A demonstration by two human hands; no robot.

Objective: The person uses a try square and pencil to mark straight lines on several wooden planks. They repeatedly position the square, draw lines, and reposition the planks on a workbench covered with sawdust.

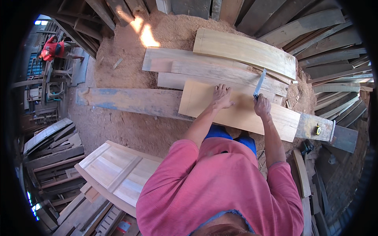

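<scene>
My left hand point(223, 96) lies with its fingers spread on a pale, smooth wooden board point(252, 118) in front of me, and nothing is in it. My right hand point(262, 106) is closed round the dark handle of a tool with a flat, pale metal blade point(260, 82). That blade points away from me, above the board's far edge; its exact kind is too small to make out. Under the board runs a long, worn bench plank point(134, 99) with blue stains. A small yellow and black tape measure point(317, 129) sits on the plank's right end.
Beyond the bench, several more boards point(240, 46) lie over sawdust point(169, 31). A panelled wooden door point(118, 167) is behind me at the left. Stacked timber point(330, 53) lines the right side. At the far left, a person in red point(53, 49) bends over.
</scene>
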